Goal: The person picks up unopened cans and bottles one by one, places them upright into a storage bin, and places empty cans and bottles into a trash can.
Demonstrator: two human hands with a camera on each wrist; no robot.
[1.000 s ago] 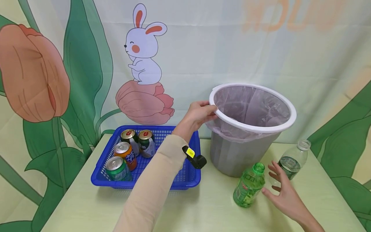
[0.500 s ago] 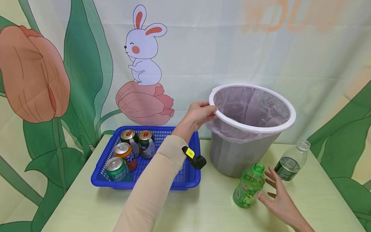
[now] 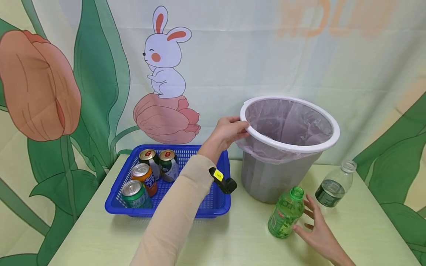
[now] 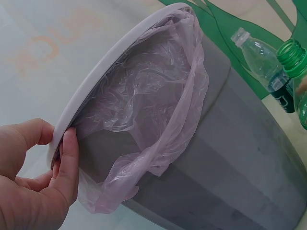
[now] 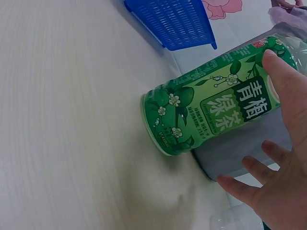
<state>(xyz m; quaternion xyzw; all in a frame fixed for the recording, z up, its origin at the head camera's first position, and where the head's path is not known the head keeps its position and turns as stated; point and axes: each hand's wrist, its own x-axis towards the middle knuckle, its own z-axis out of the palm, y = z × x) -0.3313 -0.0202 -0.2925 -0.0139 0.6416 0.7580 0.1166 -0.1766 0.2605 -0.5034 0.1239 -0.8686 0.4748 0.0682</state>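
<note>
In the head view my left hand (image 3: pixel 229 130) pinches the white rim (image 3: pixel 283 145) of a grey trash can (image 3: pixel 273 181). A thin pinkish bag lines the can and folds over its edge, crumpled in the left wrist view. My right hand (image 3: pixel 317 231) has its fingers spread just right of a green plastic drink bottle (image 3: pixel 285 216), which stands upright, capless, on the table. In the right wrist view the thumb overlaps the upper part of the bottle's green tea label (image 5: pixel 216 100), while the other fingers reach out below it.
A clear plastic bottle (image 3: pixel 334 186) with a dark label stands right of the can. To the left, a blue plastic basket (image 3: pixel 189 212) holds several drink cans, among them an orange can (image 3: pixel 144 178) and a green can (image 3: pixel 135 195). A printed cloth hangs behind the table.
My right hand has moved left, from between the two bottles to close beside the green bottle. The left hand has kept its hold on the rim.
</note>
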